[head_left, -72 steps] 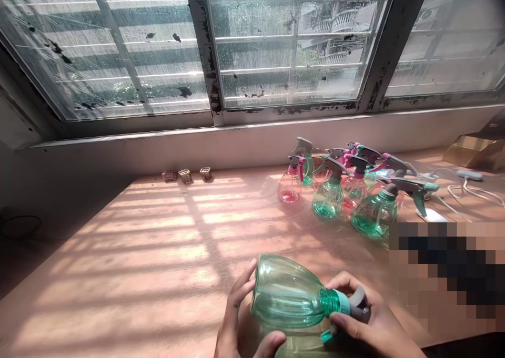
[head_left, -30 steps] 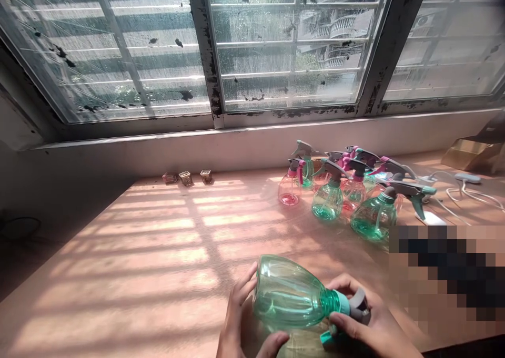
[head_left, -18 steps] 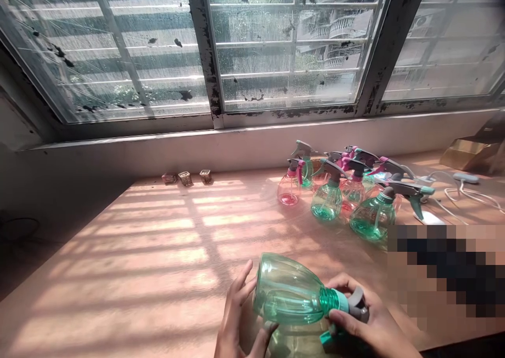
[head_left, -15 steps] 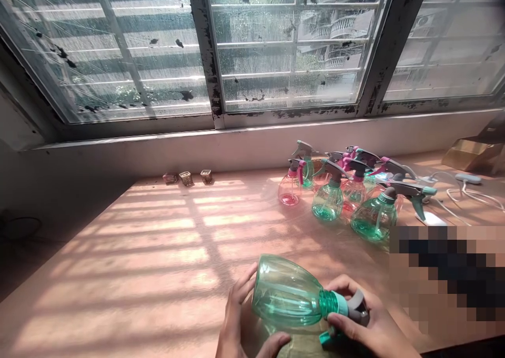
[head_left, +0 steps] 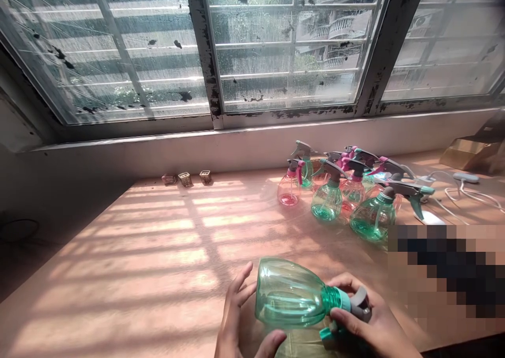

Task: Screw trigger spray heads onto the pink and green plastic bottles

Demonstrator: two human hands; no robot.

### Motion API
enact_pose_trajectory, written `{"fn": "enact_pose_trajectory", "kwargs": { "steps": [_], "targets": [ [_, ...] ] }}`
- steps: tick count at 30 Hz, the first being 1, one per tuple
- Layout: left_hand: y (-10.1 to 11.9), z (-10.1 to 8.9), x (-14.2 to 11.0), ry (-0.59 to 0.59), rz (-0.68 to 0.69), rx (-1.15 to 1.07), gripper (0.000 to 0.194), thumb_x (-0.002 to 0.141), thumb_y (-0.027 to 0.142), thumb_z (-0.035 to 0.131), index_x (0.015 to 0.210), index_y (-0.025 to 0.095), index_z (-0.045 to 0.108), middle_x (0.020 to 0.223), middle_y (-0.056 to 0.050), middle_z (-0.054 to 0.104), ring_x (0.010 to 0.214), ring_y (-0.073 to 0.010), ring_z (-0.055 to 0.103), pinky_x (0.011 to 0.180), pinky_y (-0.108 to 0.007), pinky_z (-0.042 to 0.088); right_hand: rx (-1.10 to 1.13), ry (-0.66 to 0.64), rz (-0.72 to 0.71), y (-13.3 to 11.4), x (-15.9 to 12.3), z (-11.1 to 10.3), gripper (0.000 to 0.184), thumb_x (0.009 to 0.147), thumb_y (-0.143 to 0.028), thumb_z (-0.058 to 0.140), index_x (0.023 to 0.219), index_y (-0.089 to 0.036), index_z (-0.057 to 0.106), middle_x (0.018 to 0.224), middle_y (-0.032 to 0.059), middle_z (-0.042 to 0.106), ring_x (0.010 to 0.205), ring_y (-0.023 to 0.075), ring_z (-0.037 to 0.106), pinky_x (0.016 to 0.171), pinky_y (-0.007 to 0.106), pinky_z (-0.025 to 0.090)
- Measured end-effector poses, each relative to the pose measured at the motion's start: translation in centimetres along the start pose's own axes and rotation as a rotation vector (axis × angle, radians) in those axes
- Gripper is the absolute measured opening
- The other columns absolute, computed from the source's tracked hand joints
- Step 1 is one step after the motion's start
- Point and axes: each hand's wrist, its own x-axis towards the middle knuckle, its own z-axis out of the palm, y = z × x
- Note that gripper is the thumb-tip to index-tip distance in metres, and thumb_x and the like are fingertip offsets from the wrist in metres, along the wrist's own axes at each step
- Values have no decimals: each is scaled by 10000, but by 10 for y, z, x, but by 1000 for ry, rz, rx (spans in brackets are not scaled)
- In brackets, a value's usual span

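Note:
A green see-through spray bottle (head_left: 290, 294) lies on its side in the air above the table's near edge, its base to the left and its neck to the right. My right hand (head_left: 365, 313) is closed around the grey and teal spray head and collar. Beside the base is my left hand (head_left: 246, 316), fingers spread and thumb apart, with a gap between it and the bottle. Below the bottle, a yellowish-green see-through surface (head_left: 303, 345) shows in part; I cannot make out what it is.
Several spray bottles stand at the back right, among them a pink one (head_left: 289, 190) and a green one (head_left: 373, 218). Three small pots (head_left: 184, 179) sit near the wall. White cables (head_left: 460, 190) and a brown box (head_left: 465, 153) lie farther right. A pixelated patch covers the right side.
My left hand has come away from the bottle's base and its fingers have spread. The bottle, still in my right hand, has shifted slightly right.

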Motion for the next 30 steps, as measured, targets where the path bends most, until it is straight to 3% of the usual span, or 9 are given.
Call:
{"fn": "enact_pose_trajectory", "kwargs": {
  "steps": [4,10,15,19,26,30],
  "targets": [
    [-2,-3,-1,1,-22,-3,510,891,548,756,1318,291,646,1618,-119,478,1478,-418,485,1192,-569,451,-8,-18,12,5,0,-2,472,690,-513,948,965,-200,728,707,-16,682,635,186,660,586,310,594],
    [-5,2,-2,27,-15,54,395,974,466,672,1348,343,647,1613,-91,481,1493,-369,477,1260,-557,336,38,-26,45,2,-1,-1,453,683,-507,952,943,-211,728,678,-29,654,616,181,640,569,320,599],
    [-7,1,-4,14,-10,20,512,887,545,760,1318,300,630,1618,-129,470,1478,-406,488,1225,-580,391,-9,11,-39,4,1,-2,442,694,-497,949,947,-200,741,742,-7,711,640,194,685,593,314,585],
    [-5,-2,-2,-6,-56,-6,453,905,588,723,1257,318,633,1615,-109,479,1461,-403,506,1244,-623,333,-13,19,-47,6,0,-1,452,666,-495,967,926,-199,745,775,-2,723,661,208,712,592,320,595],
    [8,-3,2,-46,-47,73,414,994,471,647,1394,365,637,1583,-62,514,1509,-336,440,1265,-483,348,7,21,-29,3,-1,0,466,674,-522,955,928,-206,726,683,-25,679,611,174,656,586,313,603],
    [10,-2,1,-29,-114,-14,544,894,572,748,1378,350,637,1565,-83,533,1446,-370,518,1281,-535,317,-15,-11,-42,4,-1,-1,425,691,-496,952,917,-209,734,687,-32,675,618,166,669,587,278,585]
  ]
}}
